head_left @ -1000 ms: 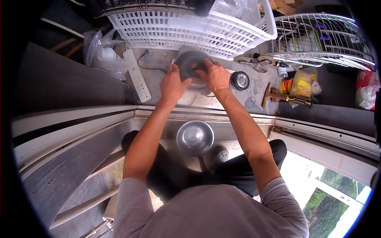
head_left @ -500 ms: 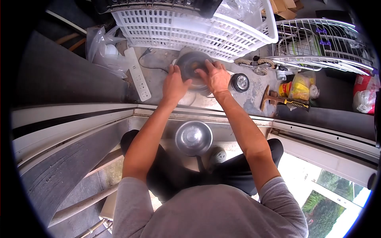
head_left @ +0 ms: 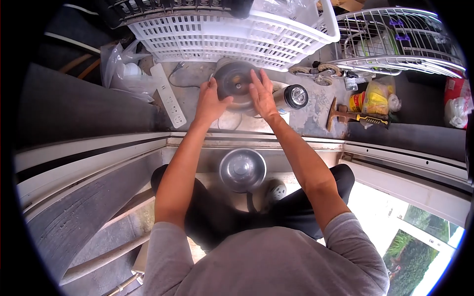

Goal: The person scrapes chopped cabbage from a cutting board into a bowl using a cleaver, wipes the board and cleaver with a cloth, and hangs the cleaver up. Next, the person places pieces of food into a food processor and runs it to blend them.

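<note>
A round, dark, see-through lid or bowl sits between my two hands, with something small and orange-brown showing at its middle. My left hand touches its left side, thumb apart from the fingers. On the right side, my right hand lies against the edge with its fingers stretched out. A flask with a black lid stands just right of my right hand. Nearer my body, a shiny metal bowl rests low between my legs.
Behind the hands stands a white slatted crate. A white power strip lies to the left, beside a plastic bag. To the right are a hammer, a yellow bag and a wire cart.
The right hand's fingers have straightened and moved from over the round lid's middle to its right edge. More of the flask shows beside that hand.
</note>
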`<state>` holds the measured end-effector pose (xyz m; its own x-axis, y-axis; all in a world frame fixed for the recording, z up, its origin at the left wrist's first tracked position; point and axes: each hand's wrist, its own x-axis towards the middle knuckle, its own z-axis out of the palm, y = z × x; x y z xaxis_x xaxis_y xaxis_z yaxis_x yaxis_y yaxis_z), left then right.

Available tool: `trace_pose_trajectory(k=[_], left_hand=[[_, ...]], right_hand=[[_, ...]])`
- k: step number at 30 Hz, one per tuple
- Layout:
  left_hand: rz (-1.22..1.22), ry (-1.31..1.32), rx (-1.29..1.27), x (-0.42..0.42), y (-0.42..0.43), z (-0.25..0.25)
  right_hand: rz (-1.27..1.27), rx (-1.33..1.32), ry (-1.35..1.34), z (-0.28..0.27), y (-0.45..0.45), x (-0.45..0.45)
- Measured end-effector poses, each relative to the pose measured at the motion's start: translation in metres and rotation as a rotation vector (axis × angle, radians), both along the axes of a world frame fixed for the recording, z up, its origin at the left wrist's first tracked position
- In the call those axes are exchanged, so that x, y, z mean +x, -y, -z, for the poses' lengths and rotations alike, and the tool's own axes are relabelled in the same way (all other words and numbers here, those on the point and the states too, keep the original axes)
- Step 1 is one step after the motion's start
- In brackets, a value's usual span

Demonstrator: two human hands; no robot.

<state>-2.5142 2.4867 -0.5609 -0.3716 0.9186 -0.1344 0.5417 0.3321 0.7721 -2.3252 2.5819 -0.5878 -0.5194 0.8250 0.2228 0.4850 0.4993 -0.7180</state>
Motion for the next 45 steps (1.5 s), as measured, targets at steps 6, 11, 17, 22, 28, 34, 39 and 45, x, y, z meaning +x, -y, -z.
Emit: trace_pose_trajectory(k=[6,11,17,22,28,34,39,45], left_hand=[[0.031,-0.102,-0.083,0.013,-0.003,-0.013],[0.01,-0.063,-0.078,0.015,-0.003,-0.017],[-0.022,-0.011,-0.096,0.02,-0.004,-0.025],[-0.02,-0.084,0.0,0.019,-0.001,-0.011],[-0.051,-0.066,0.016,0.022,-0.001,-0.012],[-0.055,-0.001,0.002,0.018,0.006,-0.014],[-0.065,-0.02,0.059,0.019,0.004,-0.008],[-0.06,0.012,0.016,0.019,0.006,-0.021]], right_hand=[[-0.018,-0.043,-0.005,-0.001,-0.004,0.006],[0.261,-0.194,-0.195,0.0,0.024,0.025],[0.219,-0.151,0.004,-0.005,0.103,0.04],[0.148,0.087,0.081,-0.011,0.104,0.059],[0.49,0.448,0.324,-0.064,0.024,0.081],[0.453,-0.01,0.246,-0.045,-0.02,0.097],[0.423,0.145,0.15,-0.105,0.0,0.08],[0.06,0.251,0.086,-0.171,-0.001,0.027]])
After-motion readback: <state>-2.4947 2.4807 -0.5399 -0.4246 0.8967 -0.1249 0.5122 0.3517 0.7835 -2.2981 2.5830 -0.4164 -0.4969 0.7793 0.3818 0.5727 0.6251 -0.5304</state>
